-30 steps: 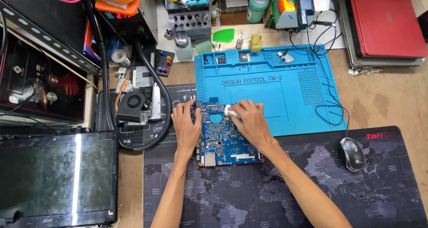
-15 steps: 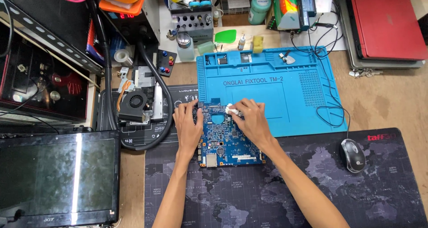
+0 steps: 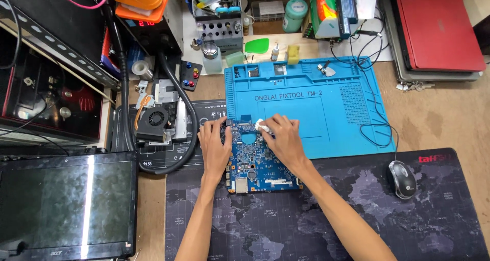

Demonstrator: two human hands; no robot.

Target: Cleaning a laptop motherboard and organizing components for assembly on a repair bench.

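Note:
A blue laptop circuit board (image 3: 255, 166) lies flat, partly on the blue silicone work mat (image 3: 326, 108) and partly on the dark map-print desk pad (image 3: 316, 220). My left hand (image 3: 214, 148) rests flat on the board's left edge, fingers spread, holding it down. My right hand (image 3: 280, 136) pinches a small white wad of cloth or tissue (image 3: 262, 126) against the board's upper edge.
A black cooling fan with heat pipe (image 3: 155, 120) sits left of the board. A laptop with a dark screen (image 3: 66, 205) lies at lower left. A mouse (image 3: 402, 178) rests on the pad at right. A red laptop (image 3: 434, 29) is stacked at top right.
Both hands stay on the board; my right hand with the white wad has shifted only slightly along the board's top edge.

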